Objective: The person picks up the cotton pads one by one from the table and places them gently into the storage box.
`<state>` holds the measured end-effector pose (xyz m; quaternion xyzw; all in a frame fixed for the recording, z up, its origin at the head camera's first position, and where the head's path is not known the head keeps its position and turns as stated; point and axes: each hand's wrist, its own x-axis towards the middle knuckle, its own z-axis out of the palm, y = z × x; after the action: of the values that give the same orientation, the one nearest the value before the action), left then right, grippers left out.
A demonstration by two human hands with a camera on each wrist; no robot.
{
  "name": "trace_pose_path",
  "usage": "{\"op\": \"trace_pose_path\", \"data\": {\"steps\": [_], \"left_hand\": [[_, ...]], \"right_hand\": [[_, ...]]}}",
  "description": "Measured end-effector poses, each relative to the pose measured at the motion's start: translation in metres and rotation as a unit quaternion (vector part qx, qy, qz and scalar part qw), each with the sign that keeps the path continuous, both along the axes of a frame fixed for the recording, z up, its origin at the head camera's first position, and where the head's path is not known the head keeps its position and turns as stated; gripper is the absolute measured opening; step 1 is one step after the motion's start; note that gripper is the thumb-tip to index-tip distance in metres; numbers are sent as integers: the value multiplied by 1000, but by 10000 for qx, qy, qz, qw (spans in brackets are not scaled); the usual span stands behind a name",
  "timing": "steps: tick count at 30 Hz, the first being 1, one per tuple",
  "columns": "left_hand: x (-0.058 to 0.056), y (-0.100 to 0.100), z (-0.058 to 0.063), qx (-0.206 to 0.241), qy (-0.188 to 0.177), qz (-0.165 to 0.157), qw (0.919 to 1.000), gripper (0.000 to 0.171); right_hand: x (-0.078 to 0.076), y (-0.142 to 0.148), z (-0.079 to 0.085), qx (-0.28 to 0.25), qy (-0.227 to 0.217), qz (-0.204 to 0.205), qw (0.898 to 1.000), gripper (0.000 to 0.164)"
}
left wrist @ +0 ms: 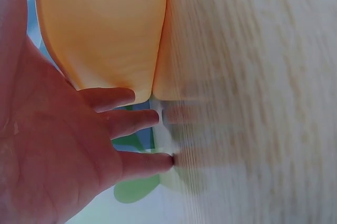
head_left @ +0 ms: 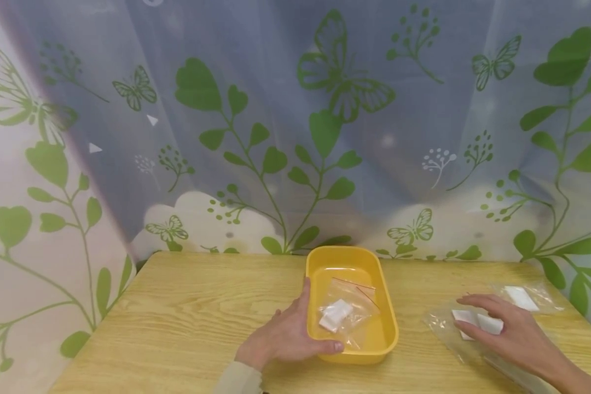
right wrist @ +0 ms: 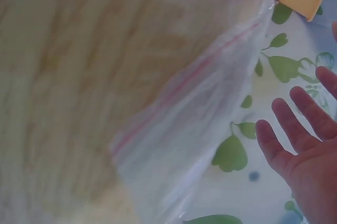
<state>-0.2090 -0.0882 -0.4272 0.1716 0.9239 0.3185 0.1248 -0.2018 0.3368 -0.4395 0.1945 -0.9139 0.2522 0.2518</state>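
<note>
A yellow plastic tray [head_left: 391, 328] stands on the table, and inside it lies a clear zip bag [head_left: 357, 312] with a red seal line and white folded squares [head_left: 336, 316]. My left hand [head_left: 288, 334] rests against the tray's left side, thumb across the near rim; in the left wrist view its fingers are straight and spread. At the right, my right hand [head_left: 509, 328] hovers over another clear zip bag [head_left: 443, 328] with white squares [head_left: 465, 323] in it. The right wrist view shows that hand's fingers spread apart, beside the bag's pink-sealed edge [right wrist: 184, 84].
Behind the right hand lies another clear bag [head_left: 546, 298] with a white square [head_left: 521, 298] in it. The wood-grain table [head_left: 192, 306] meets a curtain [head_left: 285, 137] printed with green leaves and butterflies at its back edge.
</note>
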Motion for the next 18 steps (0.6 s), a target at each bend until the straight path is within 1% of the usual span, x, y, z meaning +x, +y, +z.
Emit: {"op": "trace_pose_path", "data": {"steps": [4,7,11,14,18], "left_hand": [[0,0,-1,-78,-14,52,10000,135],[-1,1,-1,-50,30,59,10000,132],[-1,2,1,-11,43,31,10000,131],[-2,2,2,-98,29,14,9999,132],[-2,2,2,-153,42,10,9999,134]], "right_hand": [[-3,5,-6,173,69,-34,9998,44],[-5,9,-10,285,29,-79,9996,44],[-7,12,-12,281,-311,-134,9990,41],[-8,13,-14,199,-623,-159,9977,40],[-11,14,-15,158,-919,-180,9955,41]]}}
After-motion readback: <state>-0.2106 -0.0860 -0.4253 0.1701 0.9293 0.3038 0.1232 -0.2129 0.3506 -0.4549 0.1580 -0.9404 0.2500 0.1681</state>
